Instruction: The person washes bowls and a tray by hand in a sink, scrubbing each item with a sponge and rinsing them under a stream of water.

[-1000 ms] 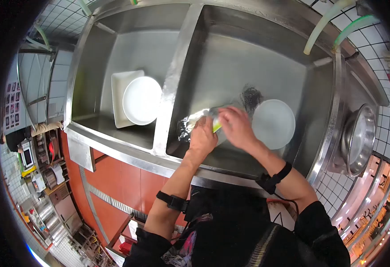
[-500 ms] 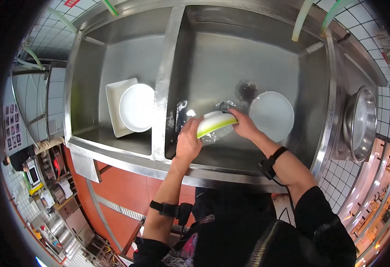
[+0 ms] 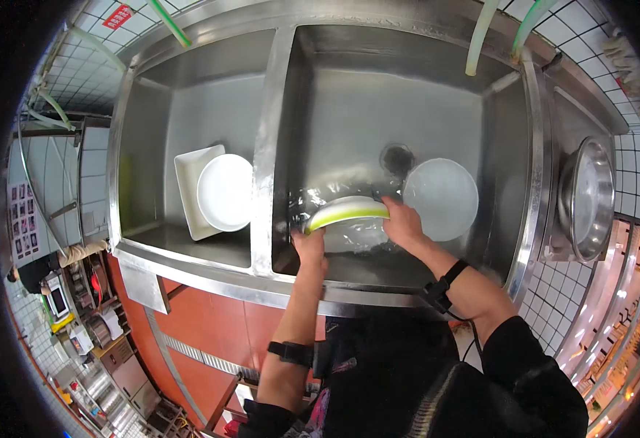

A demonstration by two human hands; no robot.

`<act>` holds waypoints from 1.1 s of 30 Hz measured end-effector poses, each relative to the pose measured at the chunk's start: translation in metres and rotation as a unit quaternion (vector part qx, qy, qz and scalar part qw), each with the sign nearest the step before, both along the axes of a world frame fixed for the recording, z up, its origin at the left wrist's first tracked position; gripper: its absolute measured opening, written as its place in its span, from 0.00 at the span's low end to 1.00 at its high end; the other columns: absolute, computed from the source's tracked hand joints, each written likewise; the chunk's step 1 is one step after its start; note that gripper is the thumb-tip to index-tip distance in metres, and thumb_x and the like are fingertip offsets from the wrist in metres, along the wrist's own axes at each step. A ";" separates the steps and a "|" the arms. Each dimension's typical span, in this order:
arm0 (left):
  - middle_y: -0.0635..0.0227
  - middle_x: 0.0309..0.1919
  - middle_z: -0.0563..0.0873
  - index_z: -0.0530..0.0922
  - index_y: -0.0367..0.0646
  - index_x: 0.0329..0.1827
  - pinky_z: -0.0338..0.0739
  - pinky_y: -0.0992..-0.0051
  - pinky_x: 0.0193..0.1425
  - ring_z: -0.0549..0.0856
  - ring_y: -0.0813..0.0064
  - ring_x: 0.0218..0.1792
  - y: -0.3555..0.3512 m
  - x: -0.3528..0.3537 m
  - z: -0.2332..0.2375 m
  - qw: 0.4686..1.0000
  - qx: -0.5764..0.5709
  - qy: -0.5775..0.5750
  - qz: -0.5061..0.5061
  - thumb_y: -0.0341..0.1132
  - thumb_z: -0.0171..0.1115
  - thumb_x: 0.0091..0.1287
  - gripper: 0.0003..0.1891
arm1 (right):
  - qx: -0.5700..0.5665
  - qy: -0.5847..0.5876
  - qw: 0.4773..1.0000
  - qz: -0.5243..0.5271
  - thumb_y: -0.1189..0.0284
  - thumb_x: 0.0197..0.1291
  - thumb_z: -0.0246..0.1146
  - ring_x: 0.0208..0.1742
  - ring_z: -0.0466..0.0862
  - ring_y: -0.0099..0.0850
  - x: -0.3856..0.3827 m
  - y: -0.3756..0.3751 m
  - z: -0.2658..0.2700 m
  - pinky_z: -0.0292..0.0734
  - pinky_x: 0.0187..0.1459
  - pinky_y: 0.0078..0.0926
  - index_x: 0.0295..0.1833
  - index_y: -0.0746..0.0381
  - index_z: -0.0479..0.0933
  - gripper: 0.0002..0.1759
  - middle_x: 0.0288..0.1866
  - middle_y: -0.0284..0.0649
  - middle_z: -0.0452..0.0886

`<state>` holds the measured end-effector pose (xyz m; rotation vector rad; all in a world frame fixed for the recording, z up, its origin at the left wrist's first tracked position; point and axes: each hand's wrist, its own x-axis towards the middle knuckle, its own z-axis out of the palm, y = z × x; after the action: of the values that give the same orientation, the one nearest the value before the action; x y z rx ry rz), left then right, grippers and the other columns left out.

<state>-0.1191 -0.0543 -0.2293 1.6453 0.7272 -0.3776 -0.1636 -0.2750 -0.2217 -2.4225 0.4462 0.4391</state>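
Observation:
A white bowl with a yellow-green band [image 3: 349, 210] is held tilted over the right basin of a steel sink [image 3: 265, 146]. My left hand [image 3: 309, 247] grips its left end, and my right hand [image 3: 403, 222] grips its right end. Water ripples beneath and around the bowl. A round white plate [image 3: 441, 198] lies in the same basin, just right of my right hand. Near it is the dark drain [image 3: 396, 158].
The left basin holds a white round bowl [image 3: 225, 192] on a white rectangular dish [image 3: 192, 190]. A metal bowl [image 3: 587, 198] stands on the right side counter. Hoses [image 3: 483, 40] hang at the back. Another person [image 3: 35, 274] is at the far left.
The bowl has moved slightly and turned, showing more of its long side. My left hand has shifted left and down, and my right hand a little down. The view has shifted slightly.

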 end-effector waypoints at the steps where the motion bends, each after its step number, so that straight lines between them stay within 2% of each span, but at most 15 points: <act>1: 0.60 0.59 0.80 0.71 0.38 0.68 0.72 0.65 0.65 0.78 0.65 0.60 -0.011 -0.002 0.005 1.000 -0.001 0.001 0.000 0.31 0.64 0.67 0.26 | -0.001 0.001 1.000 0.000 0.75 0.57 0.60 0.47 0.85 0.56 -0.002 0.001 0.001 0.80 0.49 0.53 0.60 0.59 0.77 0.22 0.50 0.52 0.85; 3: 0.57 0.67 0.71 0.63 0.37 0.72 0.73 0.64 0.65 0.76 0.62 0.62 -0.032 -0.002 0.019 0.952 -0.179 0.142 0.205 0.35 0.66 0.66 0.33 | -0.032 -0.001 0.999 -0.008 0.75 0.56 0.62 0.46 0.86 0.54 -0.004 0.005 0.004 0.81 0.48 0.53 0.54 0.62 0.76 0.17 0.47 0.52 0.85; 4: 0.59 0.69 0.68 0.64 0.39 0.71 0.68 0.59 0.71 0.73 0.63 0.64 -0.047 0.006 0.028 0.873 -0.282 0.211 0.338 0.39 0.63 0.69 0.31 | -0.033 -0.001 0.999 -0.009 0.75 0.56 0.62 0.46 0.86 0.54 -0.003 0.006 0.005 0.81 0.48 0.53 0.54 0.62 0.76 0.17 0.47 0.52 0.85; 5: 0.59 0.69 0.68 0.64 0.39 0.71 0.68 0.59 0.71 0.73 0.63 0.64 -0.053 0.006 0.029 0.873 -0.283 0.212 0.335 0.39 0.63 0.69 0.31 | -0.043 0.013 0.999 -0.007 0.75 0.56 0.63 0.46 0.87 0.53 -0.003 0.007 0.006 0.82 0.46 0.52 0.53 0.62 0.75 0.18 0.47 0.51 0.84; 7: 0.60 0.66 0.71 0.67 0.45 0.69 0.71 0.56 0.71 0.74 0.62 0.64 -0.060 0.004 0.017 0.820 -0.497 0.150 0.241 0.43 0.59 0.73 0.25 | -0.051 0.028 0.998 -0.008 0.75 0.55 0.64 0.46 0.87 0.52 -0.005 0.011 0.009 0.82 0.45 0.51 0.53 0.62 0.75 0.18 0.48 0.50 0.84; 9: 0.61 0.61 0.75 0.69 0.46 0.65 0.79 0.59 0.63 0.78 0.63 0.60 -0.080 0.012 0.006 0.830 -0.493 0.122 0.231 0.40 0.59 0.74 0.20 | -0.057 -0.004 0.998 0.021 0.74 0.54 0.64 0.44 0.86 0.51 -0.008 0.013 0.013 0.82 0.43 0.49 0.58 0.60 0.74 0.23 0.49 0.47 0.83; 11: 0.64 0.54 0.79 0.70 0.45 0.64 0.83 0.64 0.55 0.83 0.65 0.52 -0.093 0.010 0.008 0.929 -0.286 0.130 0.196 0.36 0.60 0.75 0.17 | -0.067 -0.019 0.997 0.028 0.74 0.53 0.65 0.44 0.85 0.51 -0.011 0.020 0.015 0.83 0.42 0.49 0.59 0.60 0.74 0.25 0.50 0.45 0.83; 18: 0.65 0.50 0.83 0.73 0.42 0.61 0.86 0.68 0.46 0.86 0.68 0.47 -0.072 0.004 0.021 0.954 -0.197 0.170 0.146 0.34 0.63 0.74 0.16 | 0.006 -0.169 0.985 0.028 0.70 0.52 0.71 0.43 0.83 0.50 -0.040 0.023 0.027 0.82 0.45 0.44 0.67 0.61 0.70 0.35 0.51 0.44 0.80; 22: 0.67 0.44 0.85 0.77 0.40 0.55 0.86 0.72 0.37 0.88 0.71 0.40 -0.049 -0.010 0.029 0.968 -0.165 0.183 0.040 0.35 0.66 0.73 0.13 | 0.091 -0.197 0.975 0.044 0.70 0.59 0.69 0.43 0.84 0.43 -0.063 0.014 0.009 0.80 0.47 0.36 0.67 0.64 0.72 0.30 0.52 0.45 0.81; 23: 0.67 0.44 0.86 0.78 0.40 0.55 0.86 0.72 0.35 0.88 0.72 0.39 -0.041 -0.012 0.026 0.969 -0.166 0.184 0.009 0.36 0.66 0.72 0.13 | 0.200 -0.154 0.968 -0.016 0.71 0.63 0.66 0.43 0.84 0.38 -0.065 0.012 -0.002 0.79 0.46 0.34 0.65 0.65 0.74 0.25 0.51 0.45 0.82; 24: 0.68 0.42 0.87 0.78 0.42 0.54 0.84 0.75 0.36 0.87 0.74 0.37 -0.034 -0.011 0.027 0.962 -0.203 0.182 0.002 0.37 0.68 0.71 0.14 | 0.304 -0.109 0.943 -0.077 0.73 0.66 0.63 0.44 0.84 0.33 -0.059 0.011 0.000 0.78 0.46 0.31 0.63 0.67 0.76 0.20 0.49 0.45 0.84; 28: 0.69 0.43 0.89 0.80 0.42 0.52 0.87 0.73 0.44 0.89 0.77 0.41 -0.014 0.006 0.031 0.946 -0.244 0.187 -0.102 0.39 0.69 0.71 0.13 | 0.287 -0.091 0.932 -0.203 0.73 0.71 0.59 0.41 0.83 0.28 -0.026 0.022 0.007 0.78 0.45 0.28 0.61 0.66 0.78 0.16 0.43 0.45 0.86; 31: 0.68 0.45 0.88 0.80 0.41 0.53 0.87 0.73 0.47 0.89 0.76 0.44 -0.004 0.022 0.034 0.928 -0.259 0.205 -0.172 0.39 0.68 0.71 0.14 | 0.328 -0.122 0.921 -0.169 0.72 0.71 0.59 0.42 0.85 0.30 0.003 0.033 0.018 0.79 0.45 0.28 0.62 0.67 0.77 0.17 0.44 0.47 0.87; 32: 0.66 0.49 0.87 0.78 0.39 0.56 0.87 0.72 0.50 0.89 0.74 0.47 -0.002 0.024 0.035 0.927 -0.263 0.192 -0.187 0.38 0.67 0.72 0.16 | 0.294 -0.115 0.942 -0.113 0.73 0.70 0.58 0.50 0.85 0.37 0.008 0.036 0.019 0.78 0.54 0.33 0.63 0.65 0.78 0.18 0.51 0.49 0.86; 33: 0.66 0.49 0.87 0.78 0.39 0.56 0.87 0.72 0.50 0.89 0.74 0.47 0.000 0.025 0.031 0.926 -0.263 0.193 -0.188 0.38 0.67 0.72 0.16 | 0.293 -0.114 0.942 -0.115 0.73 0.70 0.58 0.50 0.85 0.37 0.010 0.041 0.014 0.78 0.54 0.33 0.63 0.65 0.78 0.18 0.51 0.49 0.86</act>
<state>-0.0941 -0.0543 -0.1983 1.1933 0.5250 -1.1001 -0.1536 -0.2342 -0.2075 -1.7902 0.4170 0.1515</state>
